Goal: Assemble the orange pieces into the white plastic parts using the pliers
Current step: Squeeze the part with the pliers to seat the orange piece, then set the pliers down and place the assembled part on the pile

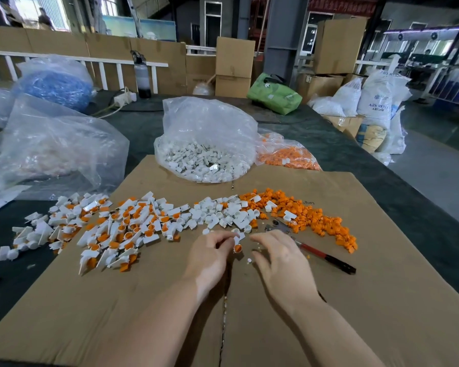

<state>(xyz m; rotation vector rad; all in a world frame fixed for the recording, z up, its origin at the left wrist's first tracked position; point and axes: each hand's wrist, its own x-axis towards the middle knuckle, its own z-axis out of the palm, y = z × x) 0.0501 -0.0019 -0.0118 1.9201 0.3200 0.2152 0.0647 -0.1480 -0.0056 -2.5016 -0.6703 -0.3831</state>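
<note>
My left hand (210, 255) pinches a white plastic part with an orange piece in it (237, 245) just above the cardboard sheet (355, 300). Beside it, my right hand (278, 252) hovers with relaxed, spread fingers and holds nothing. The pliers (316, 250), with red and black handles, lie on the cardboard right of that hand. Loose orange pieces (310, 215) are heaped at the right. Empty white parts (223, 213) lie in the middle, and white parts with orange pieces fitted (117, 234) spread to the left.
A clear bag of white parts (207, 144) stands behind the cardboard, with a bag of orange pieces (286, 152) to its right. More plastic bags (53, 144) sit at the left on the dark table. Cartons and sacks stand further back.
</note>
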